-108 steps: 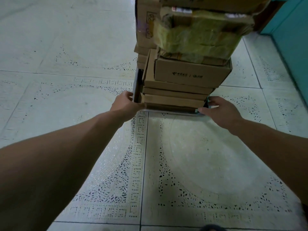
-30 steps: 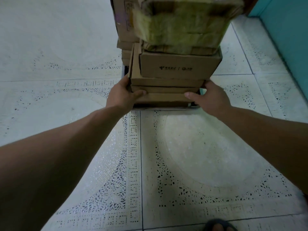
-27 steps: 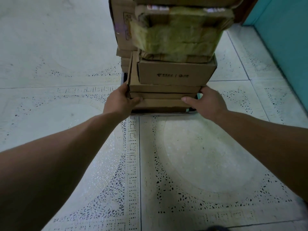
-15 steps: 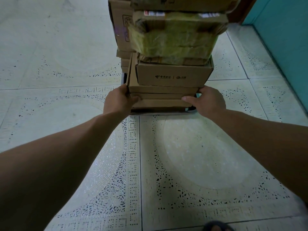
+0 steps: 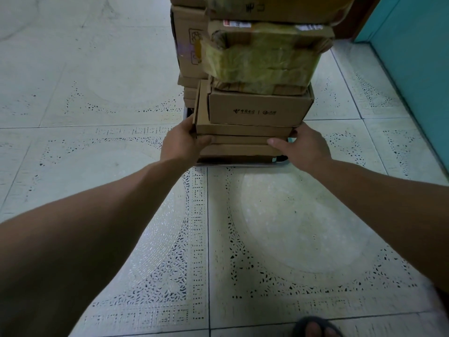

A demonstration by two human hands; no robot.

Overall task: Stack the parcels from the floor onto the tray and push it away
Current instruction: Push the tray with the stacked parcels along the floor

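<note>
Indoor room, patterned floor tiles (image 5: 291, 227), teal wall (image 5: 413, 69)

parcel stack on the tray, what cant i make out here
Head view:
- parcel stack top: cut off by the upper edge.
- tray: only near rim shows, boxes cover the rest.
- left hand, right hand: fingertips hidden behind the stack.

Viewpoint: we look from head height, forward and down over the tiled floor (image 5: 97, 166).
Nearness: the parcel stack (image 5: 257, 110) is close, at the end of our outstretched forearms (image 5: 121, 227).
Views: one, wide-angle.
</note>
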